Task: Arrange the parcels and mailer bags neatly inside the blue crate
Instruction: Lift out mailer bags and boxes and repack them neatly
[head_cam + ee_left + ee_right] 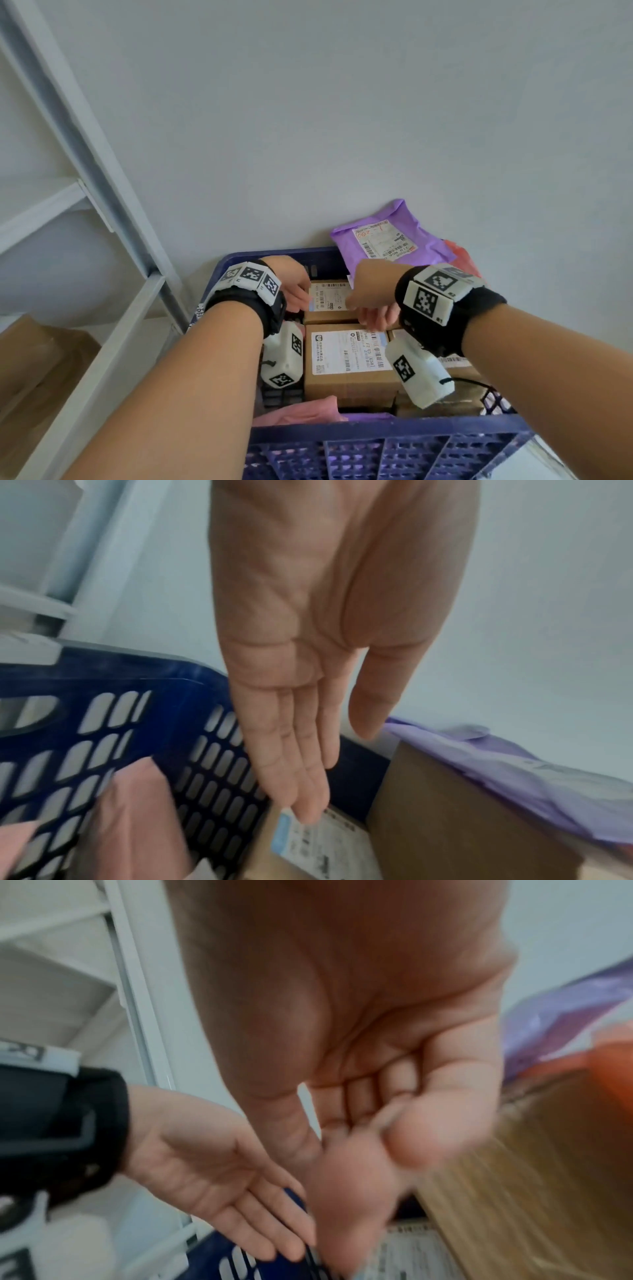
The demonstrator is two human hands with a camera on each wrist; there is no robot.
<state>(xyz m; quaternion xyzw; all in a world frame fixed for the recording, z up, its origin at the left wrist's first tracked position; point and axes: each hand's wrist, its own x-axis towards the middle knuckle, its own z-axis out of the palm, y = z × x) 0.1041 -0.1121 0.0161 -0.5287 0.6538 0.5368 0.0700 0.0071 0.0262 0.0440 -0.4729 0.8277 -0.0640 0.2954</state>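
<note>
The blue crate (376,435) holds several brown cardboard parcels with white labels. My left hand (294,291) reaches to the far left corner. Its straight fingers (308,804) touch the label of the small far parcel (329,310), next to the crate wall (137,696). My right hand (373,305) hovers over that parcel's near right edge. Its fingers (359,1164) are loosely curled and blurred, with nothing seen in them. A larger parcel (346,363) lies nearer to me. A purple mailer bag (387,240) rests on the far right rim. A pink mailer bag (301,411) lies at the near left.
A red-orange bag (462,260) sits under the purple one at the far right. A white metal shelf frame (102,205) stands to the left of the crate, with a cardboard box (41,370) under it. A plain wall is behind.
</note>
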